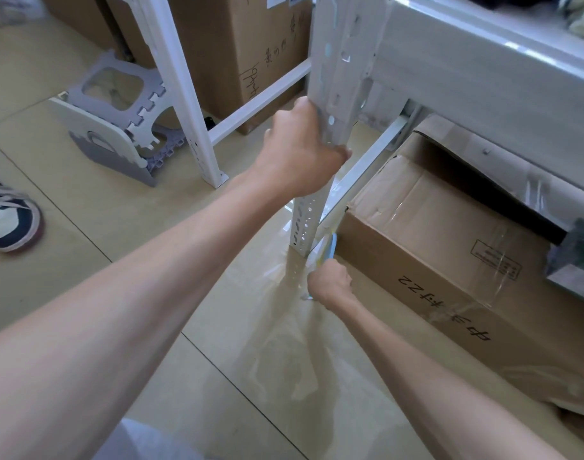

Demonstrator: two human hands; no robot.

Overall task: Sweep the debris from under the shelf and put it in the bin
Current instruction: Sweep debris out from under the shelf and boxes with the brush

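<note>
My left hand [300, 151] grips the white perforated upright post [337, 78] of the metal shelf, about halfway up. Down at floor level, my right hand [330, 282] is closed around a small brush with a blue and yellow part [332, 245]. The brush pokes into the gap between the post's foot [302, 234] and a taped cardboard box [443, 260] under the shelf. Most of the brush is hidden by my hand and is blurred. No debris or bin can be made out.
A folded grey-and-white step stool [118, 121] lies on the beige tile floor at left. Another shelf leg [204, 154] and a tall cardboard box [250, 61] stand behind it. A sneaker [8, 217] sits at the far left edge.
</note>
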